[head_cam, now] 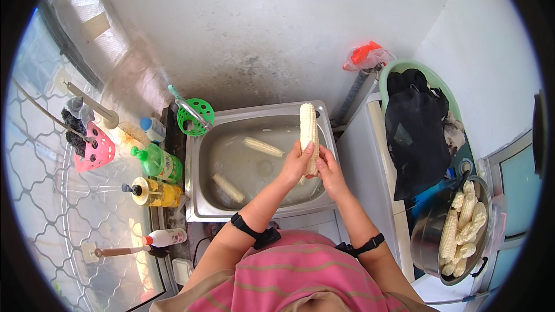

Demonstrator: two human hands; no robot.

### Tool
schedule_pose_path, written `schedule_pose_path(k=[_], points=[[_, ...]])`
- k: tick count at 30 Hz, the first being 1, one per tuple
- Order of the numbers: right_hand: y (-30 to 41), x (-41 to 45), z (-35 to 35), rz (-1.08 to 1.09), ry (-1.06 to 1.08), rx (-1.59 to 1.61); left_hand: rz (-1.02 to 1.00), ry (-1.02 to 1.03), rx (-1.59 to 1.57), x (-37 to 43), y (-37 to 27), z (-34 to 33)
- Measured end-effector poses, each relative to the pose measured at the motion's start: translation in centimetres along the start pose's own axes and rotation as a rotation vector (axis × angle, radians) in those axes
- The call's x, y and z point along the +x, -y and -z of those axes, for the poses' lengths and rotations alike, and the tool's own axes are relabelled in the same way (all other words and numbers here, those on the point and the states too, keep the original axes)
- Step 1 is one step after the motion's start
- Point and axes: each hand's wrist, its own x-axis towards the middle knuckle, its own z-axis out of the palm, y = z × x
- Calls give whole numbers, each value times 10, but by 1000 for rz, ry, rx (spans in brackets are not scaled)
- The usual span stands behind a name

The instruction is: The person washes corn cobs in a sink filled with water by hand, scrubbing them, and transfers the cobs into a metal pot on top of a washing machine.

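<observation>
A pale, husked ear of corn (pixel 308 123) is held upright over the right part of a stainless steel sink (pixel 260 216). My left hand (pixel 296 161) grips its lower part, thumb across the kernels. From the other side my right hand (pixel 330 171) closes on the same cob near its base. Cloudy water (pixel 256 173) lies in the basin. Two more ears sit in it, one corn ear (pixel 263 147) toward the back and another corn ear (pixel 228 188) at the front left. Below my hands a pale bit shows, partly hidden.
At right, a steel pot (pixel 427 236) holds several corn ears (pixel 451 229); behind it a green basin (pixel 390 69) holds dark cloth (pixel 416 134). Left of the sink stand a green bottle (pixel 162 164), a yellow pump bottle (pixel 158 193) and a perforated green holder (pixel 197 108). A pipe (pixel 353 93) rises behind.
</observation>
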Motion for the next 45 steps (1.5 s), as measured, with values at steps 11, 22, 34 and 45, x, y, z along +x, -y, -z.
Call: schedule_pose_path(k=[11,22,34,45], points=[[-35,-8,20,18,-80,-1146,173,256,-748,-10,-33,48],[66,5,30,29,-28,336,346,641,-296,-24,-37,17],[147,-144,162,797,-725,-391,-1,696,134,-20,-58,-223],[217,-277,279,324,-1719,-1315,-372,909,314,-69,-43,-345]])
